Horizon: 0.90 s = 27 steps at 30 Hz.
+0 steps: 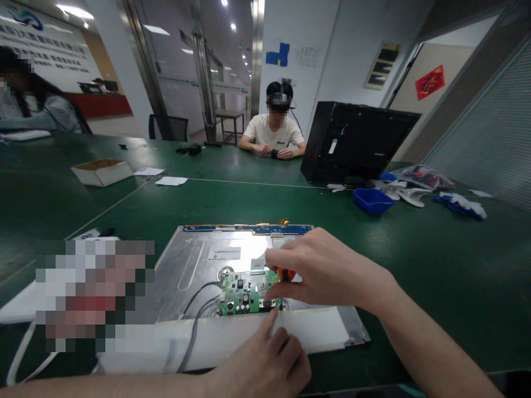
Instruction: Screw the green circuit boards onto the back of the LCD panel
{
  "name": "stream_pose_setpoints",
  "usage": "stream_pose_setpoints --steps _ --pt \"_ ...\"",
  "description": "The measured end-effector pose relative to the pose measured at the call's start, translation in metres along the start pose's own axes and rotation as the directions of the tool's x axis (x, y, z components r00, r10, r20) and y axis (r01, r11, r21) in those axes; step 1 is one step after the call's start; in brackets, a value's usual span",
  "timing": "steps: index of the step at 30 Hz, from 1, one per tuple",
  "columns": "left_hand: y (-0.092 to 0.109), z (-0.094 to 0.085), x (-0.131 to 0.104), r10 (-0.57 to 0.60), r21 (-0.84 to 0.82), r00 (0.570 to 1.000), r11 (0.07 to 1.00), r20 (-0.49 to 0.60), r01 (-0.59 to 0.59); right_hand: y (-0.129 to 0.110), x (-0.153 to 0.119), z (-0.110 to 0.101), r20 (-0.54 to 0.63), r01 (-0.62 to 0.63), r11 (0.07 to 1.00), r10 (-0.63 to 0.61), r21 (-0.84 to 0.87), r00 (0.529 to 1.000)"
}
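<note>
A green circuit board (244, 290) lies on the metal back of a flat display panel (199, 260), with dark cables running from its left edge. My right hand (307, 271) is closed around a red-and-black screwdriver (286, 275) above the board's right side; its shaft and tip are mostly hidden. My left hand (269, 354) comes in from below. Its index finger is stretched out to the board's lower right corner, while the other fingers are curled and I see no object in them. A white strip (323, 329) covers the panel's near edge.
To the left is a blurred-out patch (95, 293) with white cables near it. Beyond are a white box (102, 171), papers (171, 181), a black monitor (357, 143), a blue tray (373, 200) and gloves (460, 204). A person (272, 127) sits across the green table.
</note>
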State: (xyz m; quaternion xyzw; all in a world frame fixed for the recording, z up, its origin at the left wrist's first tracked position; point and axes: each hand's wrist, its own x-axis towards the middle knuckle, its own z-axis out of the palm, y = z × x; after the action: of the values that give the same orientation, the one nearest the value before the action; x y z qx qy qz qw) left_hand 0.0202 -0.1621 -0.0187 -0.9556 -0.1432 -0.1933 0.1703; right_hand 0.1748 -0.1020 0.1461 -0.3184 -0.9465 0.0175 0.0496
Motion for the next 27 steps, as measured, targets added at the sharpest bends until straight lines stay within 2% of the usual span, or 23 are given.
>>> stream_pose_setpoints --steps 4,15,22,27 --pt "-0.001 -0.001 0.0 0.001 -0.023 1.0 1.0 0.002 -0.001 -0.001 -0.007 -0.006 0.038 -0.043 0.995 0.04 0.088 0.998" --pt "0.002 0.003 -0.002 -0.003 -0.049 0.999 0.999 0.034 0.005 -0.005 -0.003 -0.007 0.065 -0.083 0.991 0.09 -0.102 0.994" --pt "0.0 0.003 -0.002 -0.004 -0.053 1.0 0.999 0.015 0.005 -0.007 -0.012 -0.011 0.065 -0.072 0.997 0.073 -0.02 0.995" --pt "0.0 0.0 -0.001 0.004 -0.041 1.0 0.999 0.026 -0.003 -0.009 -0.009 -0.009 0.071 -0.078 0.996 0.081 -0.044 0.994"
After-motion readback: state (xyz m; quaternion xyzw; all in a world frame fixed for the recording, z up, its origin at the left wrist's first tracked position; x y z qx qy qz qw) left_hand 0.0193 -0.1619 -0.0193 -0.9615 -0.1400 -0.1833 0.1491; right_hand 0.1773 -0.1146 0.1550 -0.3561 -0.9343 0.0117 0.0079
